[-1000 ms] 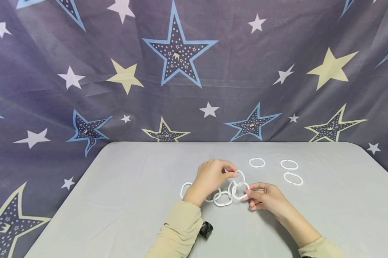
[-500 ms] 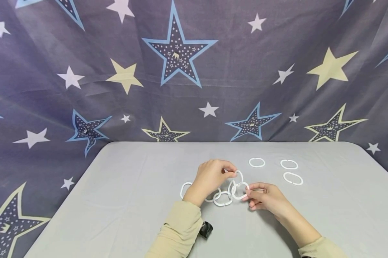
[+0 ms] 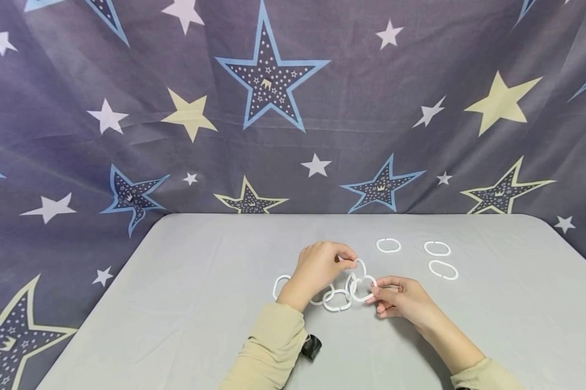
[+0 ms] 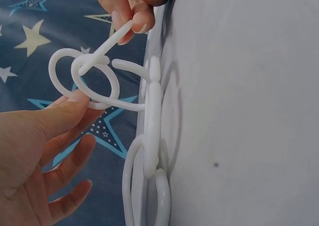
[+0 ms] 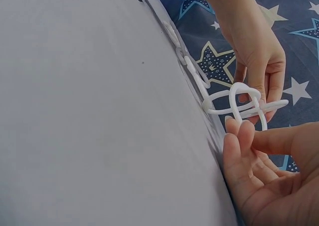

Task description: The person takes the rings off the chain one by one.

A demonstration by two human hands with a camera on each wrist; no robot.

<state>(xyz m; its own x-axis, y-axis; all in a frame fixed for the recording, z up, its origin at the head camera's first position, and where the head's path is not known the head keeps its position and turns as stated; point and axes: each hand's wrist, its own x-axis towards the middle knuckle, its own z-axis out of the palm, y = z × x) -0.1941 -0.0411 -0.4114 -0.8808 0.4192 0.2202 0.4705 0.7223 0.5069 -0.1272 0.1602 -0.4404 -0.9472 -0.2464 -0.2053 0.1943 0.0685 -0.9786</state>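
Note:
In the head view, my left hand [image 3: 319,271] pinches a white split oval ring [image 3: 364,266] between thumb and fingertips. My right hand [image 3: 404,301] pinches another white split ring [image 3: 352,290] at its right side, close by. Seen from the left wrist, the ring in the right hand [image 4: 106,47] overlaps the ring loops by the left fingers; whether it passes fully through is unclear. Linked rings [image 3: 325,299] run from there down onto the table, partly hidden behind the left wrist. The end ring [image 3: 274,287] shows left of that wrist.
Three loose white rings lie at the back right of the grey table [image 3: 200,325]: one ring [image 3: 377,245] nearer the middle, two more rings [image 3: 437,255] farther right. A dark curtain with stars [image 3: 273,151] hangs behind. A black strap piece [image 3: 311,348] sits at the left cuff.
The ring in my left hand has turned slightly, its loop tipping a little to the left. Both hands and the loose rings stay in place.

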